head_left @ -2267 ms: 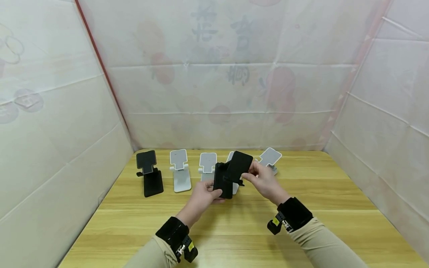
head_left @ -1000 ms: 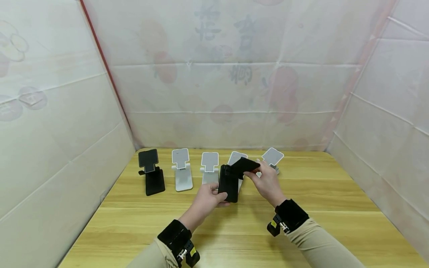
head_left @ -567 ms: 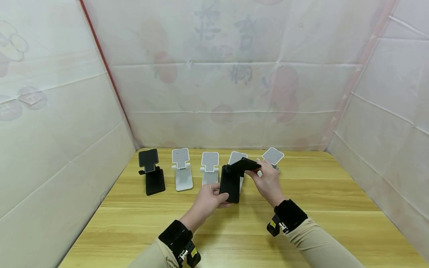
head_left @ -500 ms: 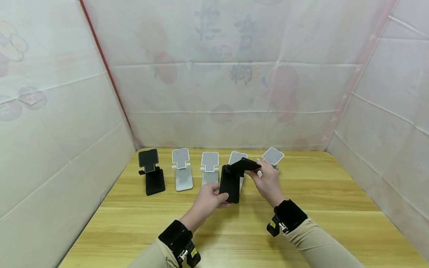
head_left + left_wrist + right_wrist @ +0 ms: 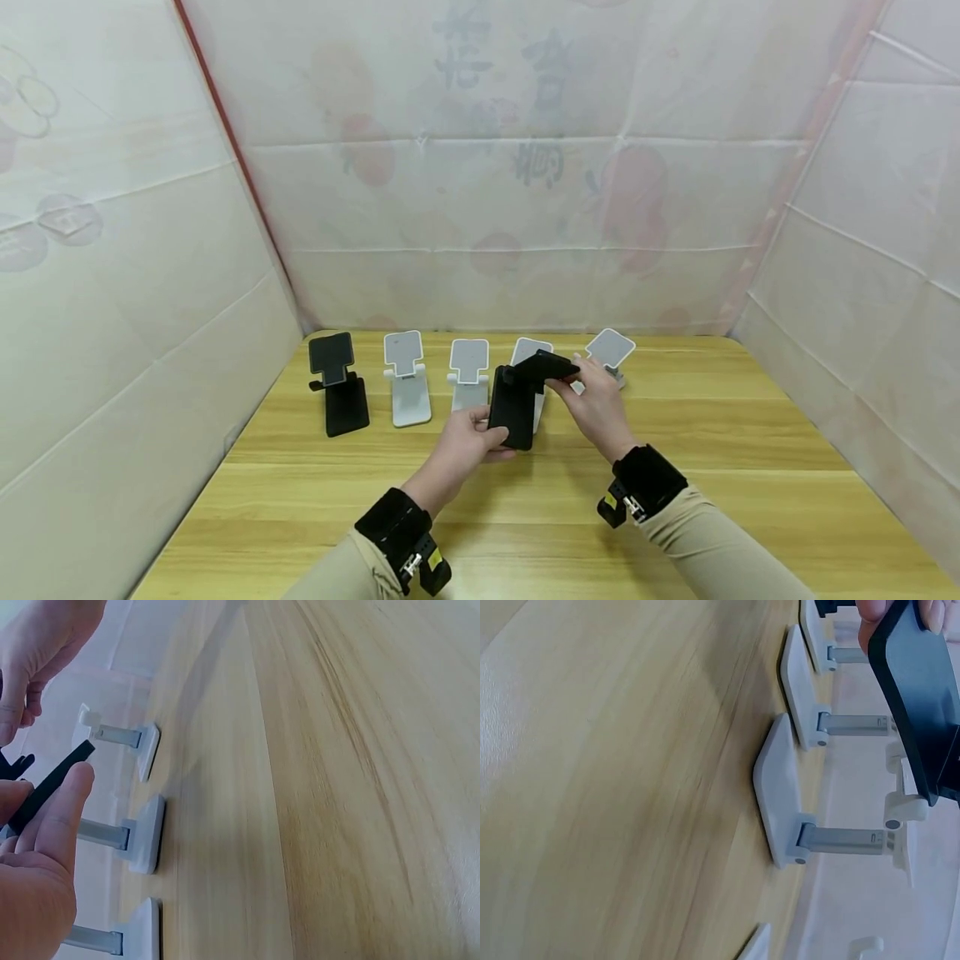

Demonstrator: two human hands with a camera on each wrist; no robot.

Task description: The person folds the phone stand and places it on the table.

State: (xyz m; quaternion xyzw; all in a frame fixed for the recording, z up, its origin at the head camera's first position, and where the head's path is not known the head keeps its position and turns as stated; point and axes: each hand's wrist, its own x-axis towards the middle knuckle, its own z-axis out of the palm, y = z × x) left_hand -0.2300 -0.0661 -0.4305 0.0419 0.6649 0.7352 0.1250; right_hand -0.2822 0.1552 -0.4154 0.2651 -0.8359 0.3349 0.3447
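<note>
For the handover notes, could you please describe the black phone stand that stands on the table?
On the light wooden table, a row of folding phone stands lines the far edge. The matt black plastic stand is at its left end, nearest the side wall; its neighbours standing there are white.

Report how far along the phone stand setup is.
Done: five stands are opened upright in a row at the back of the table, one black stand and four white stands. In hand: the left hand holds the base of a sixth black stand while the right hand tilts its top plate. Left: setting that stand down; no folded ones are in view.
</note>
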